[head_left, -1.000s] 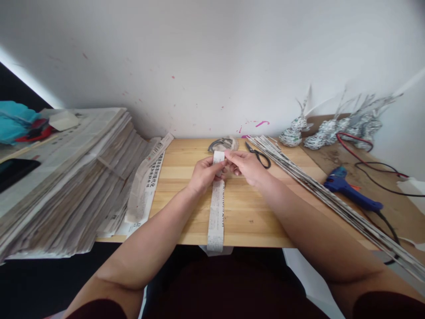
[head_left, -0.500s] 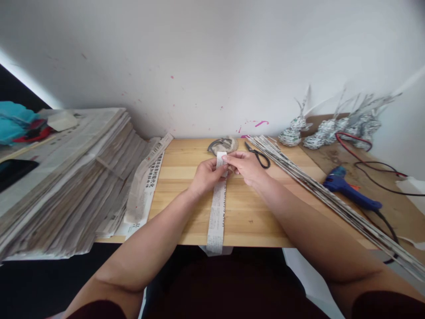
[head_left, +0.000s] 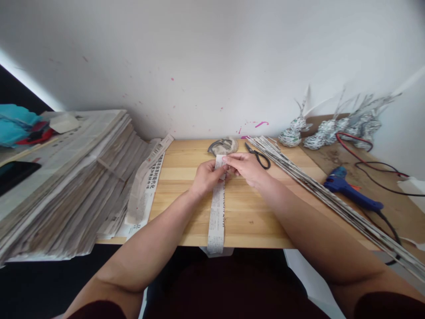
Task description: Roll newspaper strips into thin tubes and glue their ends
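A long strip of newspaper [head_left: 216, 221] runs from the table's front edge up to my hands, its lower end hanging over that edge. My left hand [head_left: 206, 178] pinches the strip near its far end from the left. From the right, my right hand [head_left: 246, 167] grips the same end, thumb and fingers at its right corner. Just beyond the hands lies a round, pale pad with a dark grey piece [head_left: 222, 145] on it. Black-handled scissors [head_left: 260, 157] rest right of it. The fingers partly hide the strip's far end.
Tall newspaper stacks [head_left: 83, 190] and loose cut strips [head_left: 142, 190] occupy the left. Rolled paper sticks [head_left: 308, 184] lie diagonally at right, beside a blue glue gun [head_left: 353, 189] with its cord. Several woven paper figures [head_left: 290, 132] stand by the wall. A dark phone [head_left: 16, 175] lies far left.
The strip's far end leans slightly more to the left between my fingers. Both hands keep their hold in almost the same place.
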The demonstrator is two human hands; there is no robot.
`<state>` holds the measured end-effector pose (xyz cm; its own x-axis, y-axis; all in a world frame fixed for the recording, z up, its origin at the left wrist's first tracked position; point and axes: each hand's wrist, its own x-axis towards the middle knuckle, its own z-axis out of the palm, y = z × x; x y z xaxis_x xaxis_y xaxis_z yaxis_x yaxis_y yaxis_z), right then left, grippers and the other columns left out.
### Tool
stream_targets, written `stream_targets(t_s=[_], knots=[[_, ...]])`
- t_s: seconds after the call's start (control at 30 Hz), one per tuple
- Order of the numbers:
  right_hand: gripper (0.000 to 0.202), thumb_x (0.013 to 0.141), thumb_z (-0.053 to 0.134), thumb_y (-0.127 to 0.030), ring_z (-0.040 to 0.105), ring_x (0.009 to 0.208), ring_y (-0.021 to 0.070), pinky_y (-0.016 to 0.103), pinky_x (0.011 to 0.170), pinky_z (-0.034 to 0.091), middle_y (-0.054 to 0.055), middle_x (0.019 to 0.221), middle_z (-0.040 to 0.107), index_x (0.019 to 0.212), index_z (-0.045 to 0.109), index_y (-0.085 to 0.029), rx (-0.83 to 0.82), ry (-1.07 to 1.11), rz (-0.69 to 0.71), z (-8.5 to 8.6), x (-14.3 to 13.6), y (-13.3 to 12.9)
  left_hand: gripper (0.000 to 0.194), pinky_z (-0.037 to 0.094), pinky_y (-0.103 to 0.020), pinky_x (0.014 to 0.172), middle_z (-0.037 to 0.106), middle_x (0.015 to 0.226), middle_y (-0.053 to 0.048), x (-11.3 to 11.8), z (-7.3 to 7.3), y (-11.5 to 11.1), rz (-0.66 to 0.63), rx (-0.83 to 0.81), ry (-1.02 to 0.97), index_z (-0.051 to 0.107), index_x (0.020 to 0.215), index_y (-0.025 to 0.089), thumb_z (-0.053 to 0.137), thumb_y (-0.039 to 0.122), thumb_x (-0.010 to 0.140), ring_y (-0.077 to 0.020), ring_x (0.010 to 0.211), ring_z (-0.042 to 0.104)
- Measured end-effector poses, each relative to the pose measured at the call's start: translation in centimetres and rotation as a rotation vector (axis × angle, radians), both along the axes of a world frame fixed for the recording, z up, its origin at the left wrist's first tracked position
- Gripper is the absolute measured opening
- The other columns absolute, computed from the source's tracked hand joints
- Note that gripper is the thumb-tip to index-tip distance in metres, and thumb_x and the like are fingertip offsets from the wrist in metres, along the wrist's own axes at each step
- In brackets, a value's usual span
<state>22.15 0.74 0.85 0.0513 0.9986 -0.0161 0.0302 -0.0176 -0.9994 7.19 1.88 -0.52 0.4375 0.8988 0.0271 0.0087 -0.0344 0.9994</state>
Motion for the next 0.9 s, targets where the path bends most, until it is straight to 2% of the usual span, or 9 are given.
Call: stream_targets(t_s=[0.2,0.27,0.37,0.47,0.53,0.6,0.7,0.8,0.9], knots=[[0.034,0.062,0.079,-0.047,0.044,0.045,0.0089,0.025,0.043,0.031,-0.001,0.056,0.059,0.07,0.067,-0.016,0.018,0.034,-0.075,-0.1,-0.8,-0.1,0.034,0.049,-0.02,0.047,0.068,0.076,-0.006,0.1,0.2,-0.3,-0.003,-0.146,-0.081,0.067,0.087,0.012,0.076,0.042,0.072,-0.015,0.065,0.065],[0.035,0.066,0.076,-0.05,0.048,0.048,0.0109,0.026,0.047,0.036,0.0,0.058,0.06,0.07,0.067,-0.016,0.072,-0.041,-0.091,-0.1,-0.6,-0.1,0.031,0.052,-0.021,0.05,0.068,0.074,-0.006,0.1,0.4,-0.3,0.009,-0.212,-0.125,0.066,0.086,0.011,0.077,0.037,0.072,-0.0145,0.064,0.066],[0.036,0.081,0.064,-0.051,0.056,0.061,0.0148,0.028,0.059,0.042,0.003,0.069,0.066,0.079,0.073,-0.016,0.286,-0.389,-0.147,-0.3,0.7,0.5,0.024,0.055,-0.024,0.057,0.067,0.069,-0.006,-0.1,0.7,-0.1,0.057,-0.285,-0.182,0.065,0.084,0.009,0.077,0.028,0.074,-0.013,0.059,0.065],[0.035,0.09,0.057,-0.038,0.062,0.077,0.018,0.029,0.071,0.044,0.007,0.092,0.07,0.116,0.07,-0.02,0.428,-0.789,-0.177,-0.8,2.0,1.4,0.018,0.055,-0.022,0.055,0.068,0.069,-0.006,-0.2,0.9,0.1,0.084,-0.307,-0.201,0.064,0.083,0.008,0.074,0.023,0.078,-0.0132,0.059,0.066],[0.034,0.091,0.055,-0.031,0.063,0.084,0.0199,0.03,0.073,0.044,0.008,0.097,0.07,0.121,0.068,-0.022,0.391,-0.995,-0.131,-1.1,2.3,1.9,0.016,0.055,-0.021,0.055,0.068,0.07,-0.007,-0.2,0.8,0.2,0.071,-0.323,-0.197,0.064,0.083,0.008,0.072,0.021,0.079,-0.013,0.059,0.067],[0.027,0.091,0.052,-0.027,0.063,0.089,0.0219,0.031,0.075,0.044,0.009,0.095,0.071,0.106,0.075,-0.022,0.324,-1.136,-0.098,-1.3,2.2,2.2,0.015,0.055,-0.02,0.054,0.068,0.07,-0.007,-0.1,0.7,0.1,0.053,-0.339,-0.189,0.065,0.085,0.008,0.071,0.022,0.081,-0.013,0.059,0.067],[0.024,0.09,0.054,-0.029,0.063,0.09,0.0225,0.031,0.074,0.043,0.009,0.093,0.071,0.088,0.076,-0.021,0.23,-1.214,-0.124,-1.4,1.7,2.2,0.016,0.055,-0.021,0.054,0.068,0.068,-0.006,0.0,0.7,0.0,0.044,-0.344,-0.187,0.065,0.091,0.01,0.066,0.024,0.085,-0.0137,0.058,0.067],[0.026,0.088,0.058,-0.037,0.064,0.086,0.0217,0.03,0.072,0.044,0.008,0.094,0.071,0.103,0.072,-0.021,0.203,-1.178,-0.177,-1.3,1.5,2.1,0.017,0.055,-0.022,0.053,0.068,0.066,-0.006,0.0,0.9,-0.2,0.053,-0.341,-0.175,0.064,0.092,0.011,0.061,0.028,0.089,-0.0142,0.057,0.067],[0.033,0.089,0.055,-0.037,0.064,0.092,0.0236,0.031,0.072,0.044,0.009,0.102,0.071,0.116,0.067,-0.022,0.292,-1.186,-0.15,-1.6,1.6,2.2,0.019,0.055,-0.021,0.052,0.069,0.067,-0.006,0.0,1.0,-0.3,0.034,-0.333,-0.163,0.064,0.092,0.012,0.061,0.03,0.089,-0.0137,0.056,0.067]])
